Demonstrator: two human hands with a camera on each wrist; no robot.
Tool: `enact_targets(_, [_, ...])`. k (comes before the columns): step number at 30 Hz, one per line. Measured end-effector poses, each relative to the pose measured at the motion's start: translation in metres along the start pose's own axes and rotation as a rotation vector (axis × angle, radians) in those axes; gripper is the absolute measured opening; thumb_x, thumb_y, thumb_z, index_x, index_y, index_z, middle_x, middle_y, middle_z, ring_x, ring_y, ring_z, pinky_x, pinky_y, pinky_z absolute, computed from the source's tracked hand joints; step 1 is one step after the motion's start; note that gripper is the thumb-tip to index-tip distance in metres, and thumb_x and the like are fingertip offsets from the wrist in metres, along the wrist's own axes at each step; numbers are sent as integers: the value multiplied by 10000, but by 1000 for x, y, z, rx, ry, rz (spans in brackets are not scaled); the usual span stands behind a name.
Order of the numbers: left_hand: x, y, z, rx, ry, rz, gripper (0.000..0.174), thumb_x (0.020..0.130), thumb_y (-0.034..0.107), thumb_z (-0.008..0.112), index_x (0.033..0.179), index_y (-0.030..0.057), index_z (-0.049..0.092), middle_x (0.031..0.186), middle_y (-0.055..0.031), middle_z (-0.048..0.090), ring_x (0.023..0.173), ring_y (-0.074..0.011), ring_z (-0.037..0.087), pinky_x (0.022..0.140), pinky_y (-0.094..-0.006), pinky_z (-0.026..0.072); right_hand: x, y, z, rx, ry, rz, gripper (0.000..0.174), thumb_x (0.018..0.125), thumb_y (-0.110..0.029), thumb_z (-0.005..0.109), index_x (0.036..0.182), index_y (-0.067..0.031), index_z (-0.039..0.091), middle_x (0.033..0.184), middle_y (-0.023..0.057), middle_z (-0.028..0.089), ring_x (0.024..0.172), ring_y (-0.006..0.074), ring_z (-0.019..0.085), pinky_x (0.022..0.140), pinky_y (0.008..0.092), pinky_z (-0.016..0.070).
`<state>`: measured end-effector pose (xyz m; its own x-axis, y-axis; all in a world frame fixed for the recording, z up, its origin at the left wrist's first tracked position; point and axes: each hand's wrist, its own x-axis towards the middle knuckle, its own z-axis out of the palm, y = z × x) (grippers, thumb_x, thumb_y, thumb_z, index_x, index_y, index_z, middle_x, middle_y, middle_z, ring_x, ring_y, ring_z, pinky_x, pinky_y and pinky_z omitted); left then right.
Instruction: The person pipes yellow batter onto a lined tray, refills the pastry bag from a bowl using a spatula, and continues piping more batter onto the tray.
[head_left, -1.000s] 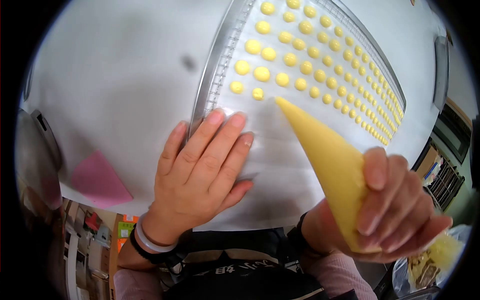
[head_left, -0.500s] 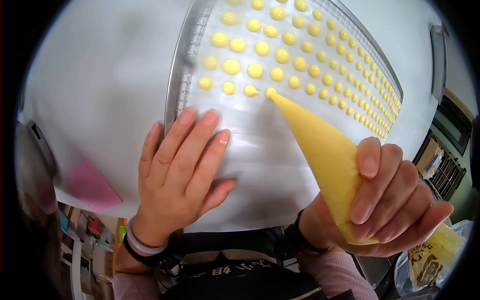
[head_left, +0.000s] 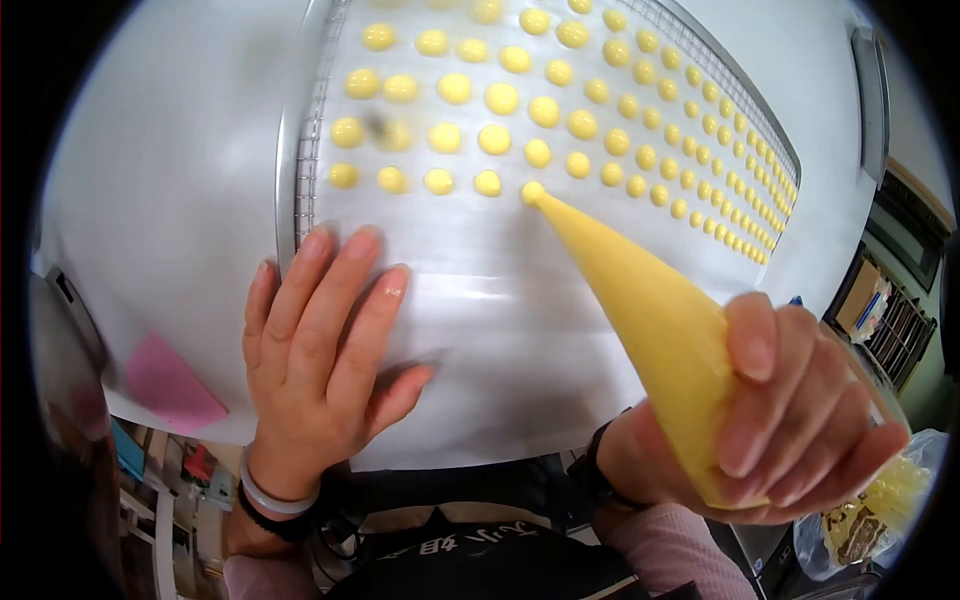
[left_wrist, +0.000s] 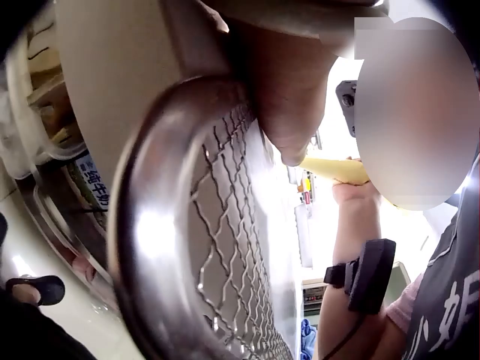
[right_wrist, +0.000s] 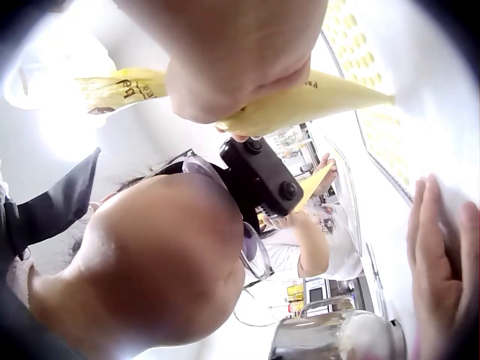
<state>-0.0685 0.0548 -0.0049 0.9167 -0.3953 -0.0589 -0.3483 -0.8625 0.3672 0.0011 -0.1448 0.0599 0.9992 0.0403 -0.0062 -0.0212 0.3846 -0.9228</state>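
My right hand (head_left: 800, 410) grips a piping bag (head_left: 640, 310) full of yellow batter, its fingers curled round the wide end. The bag's narrow tip meets a fresh yellow dot at the end of the nearest row. Rows of round batter dots (head_left: 487, 183) cover the far part of white paper (head_left: 480, 330) on a metal tray with wire mesh. With fingers spread, my left hand (head_left: 320, 350) rests on the near left part of the tray and paper. In the left wrist view, the tray's rounded metal rim (left_wrist: 150, 217) and mesh (left_wrist: 232, 225) show close up.
A pink triangular piece (head_left: 175, 385) lies on the white table, left of my left hand. At the lower right is a clear plastic bag (head_left: 870, 510) with yellow contents. Another person (right_wrist: 322, 240) holding a yellow piping bag appears in the right wrist view, near a metal bowl (right_wrist: 300, 337).
Two more dots now stand finished in the nearest row, and another sits at the tip. In the head view the tray and my left hand have shifted left; the piping bag stays in nearly the same place.
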Motion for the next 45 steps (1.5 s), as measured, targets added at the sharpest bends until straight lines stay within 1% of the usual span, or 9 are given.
enact_targets(4, [2, 1, 0, 0, -6, 5, 485, 835, 391, 499, 1176, 46, 491, 1241, -171, 461, 1179, -350, 407, 993, -456, 252, -3, -11, -6, -45, 60, 10, 507, 940, -293, 301, 452, -165, 353, 425, -5, 429, 443, 94, 461, 728, 282, 401])
enact_targets(6, [3, 4, 0, -2, 28, -35, 430, 850, 394, 485, 1132, 75, 543, 1221, -123, 498, 1171, -291, 429, 997, -426, 253, -1, -7, -9, -98, 43, 9, 501, 935, -293, 316, 451, -169, 351, 428, -7, 427, 446, 91, 462, 734, 278, 401])
enact_targets(10, [1, 3, 0, 5, 25, -36, 443, 845, 396, 494, 1146, 74, 531, 1224, -126, 494, 1176, -295, 424, 999, -429, 248, -5, -4, -9, -79, 78, -30, 507, 939, -299, 303, 451, -172, 345, 432, -7, 428, 445, 94, 455, 720, 283, 397])
enact_targets(13, [-1, 1, -1, 9, 21, -25, 448, 841, 392, 503, 1155, 72, 522, 1220, -132, 494, 1175, -306, 423, 1002, -432, 243, -9, -15, -12, -36, 94, -35, 511, 941, -300, 295, 452, -170, 360, 438, -2, 434, 465, 103, 473, 738, 288, 400])
enact_targets(15, [-1, 2, 0, 16, -13, -4, 504, 836, 391, 505, 1192, 36, 478, 1251, -180, 447, 1193, -352, 389, 1002, -468, 239, -7, -15, -21, -70, 71, -14, 512, 941, -303, 293, 453, -171, 368, 441, -2, 437, 476, 104, 481, 747, 290, 400])
enact_targets(22, [0, 4, 2, 22, 12, -26, 471, 832, 398, 514, 1161, 60, 513, 1230, -152, 477, 1175, -326, 416, 997, -445, 249, -10, -13, -28, -48, 99, -42, 526, 944, -321, 274, 451, -166, 373, 437, 2, 429, 484, 109, 486, 744, 292, 403])
enact_targets(40, [0, 5, 3, 24, 21, -7, 499, 828, 380, 510, 1190, 38, 482, 1248, -189, 444, 1200, -363, 377, 999, -476, 245, -14, -23, -55, -84, 166, -36, 539, 946, -345, 250, 445, -171, 346, 432, -3, 419, 477, 107, 461, 736, 294, 397])
enact_targets(42, [0, 5, 1, 45, -10, 12, 482, 851, 320, 455, 1189, -23, 452, 1253, -231, 421, 1201, -396, 366, 992, -505, 251, -14, -26, -56, -118, 137, -24, 535, 944, -340, 250, 446, -171, 349, 437, -7, 420, 477, 98, 462, 736, 297, 395])
enact_targets(45, [-1, 5, 2, 43, 2, 12, 479, 849, 314, 447, 1188, -24, 451, 1251, -231, 424, 1201, -398, 366, 997, -504, 247, -20, -34, -58, -69, 181, -59, 526, 942, -329, 254, 450, -171, 355, 445, -12, 423, 484, 97, 469, 736, 299, 392])
